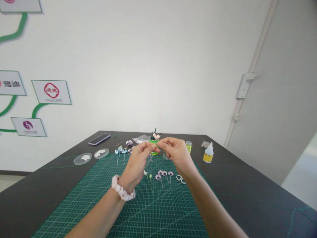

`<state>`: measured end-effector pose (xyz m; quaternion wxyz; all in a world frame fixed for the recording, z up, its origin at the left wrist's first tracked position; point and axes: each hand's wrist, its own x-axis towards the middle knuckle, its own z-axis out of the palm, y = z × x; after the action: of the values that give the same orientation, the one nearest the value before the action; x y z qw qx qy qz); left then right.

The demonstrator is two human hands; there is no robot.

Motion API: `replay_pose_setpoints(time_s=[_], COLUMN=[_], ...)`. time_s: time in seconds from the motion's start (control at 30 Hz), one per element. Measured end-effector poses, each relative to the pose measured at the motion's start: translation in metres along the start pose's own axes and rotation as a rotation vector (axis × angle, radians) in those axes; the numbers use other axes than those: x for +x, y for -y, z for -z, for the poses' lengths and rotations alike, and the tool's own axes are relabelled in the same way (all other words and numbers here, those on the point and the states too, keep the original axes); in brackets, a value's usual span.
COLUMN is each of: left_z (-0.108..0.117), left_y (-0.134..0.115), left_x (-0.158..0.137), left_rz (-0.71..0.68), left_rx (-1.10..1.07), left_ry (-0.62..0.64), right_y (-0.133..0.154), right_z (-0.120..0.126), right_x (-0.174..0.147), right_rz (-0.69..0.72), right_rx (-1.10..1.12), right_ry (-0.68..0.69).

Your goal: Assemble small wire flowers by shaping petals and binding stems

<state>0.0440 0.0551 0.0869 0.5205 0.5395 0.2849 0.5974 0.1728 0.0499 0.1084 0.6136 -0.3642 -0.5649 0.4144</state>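
I see, remotely: left hand (140, 157) and right hand (175, 151) pinch, thumb against forefinger, seemingly on thin stem of pale pink flower (156, 136), likely so petals stay uncrushed. Flower sits just above fingertips, before green cup (155, 153). Purple loops (158, 177) lie on cutting mat (158, 211), presumably preventing tangles.
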Motion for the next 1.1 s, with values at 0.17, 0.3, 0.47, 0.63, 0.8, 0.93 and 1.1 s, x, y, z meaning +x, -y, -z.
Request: replay_pose_setpoints(time_s=[0.17,0.3,0.47,0.63,0.8,0.93,1.1], left_z=[0.0005,0.0014,0.0004,-0.0017,-0.003,-0.0039,-0.0042], left_y=[-0.0005,0.0,-0.0011,-0.0024,-0.0023,-0.0038,-0.0051], left_x=[0.0003,0.0005,-0.0007,0.0,0.0012,-0.0001,-0.0017], left_rz=[-0.01,-0.021,-0.02,0.002,0.018,0.03,0.042], left_rx=[0.01,0.037,0.037,-0.004,-0.047,-0.075,-0.092], left_ry=[0.012,0.035,0.048,0.05,0.052,0.054,0.066], right_y=[0.0015,0.0005,-0.0012,-0.0033,-0.0062,-0.0075,-0.0085], right_z=[-0.0001,-0.0004,0.0,0.0004,0.0004,0.001,0.0016], right_x=[0.0004,0.0021,0.0026,0.0029,0.0029,0.0029,0.0037], right_rz=[0.016,0.022,0.006,0.002,-0.001,0.0,-0.003], right_rx=[-0.01,-0.008,-0.002,-0.003,-0.003,0.002,0.01], right_ry=[-0.023,-0.03,-0.037,-0.037,-0.037,-0.029,-0.022])
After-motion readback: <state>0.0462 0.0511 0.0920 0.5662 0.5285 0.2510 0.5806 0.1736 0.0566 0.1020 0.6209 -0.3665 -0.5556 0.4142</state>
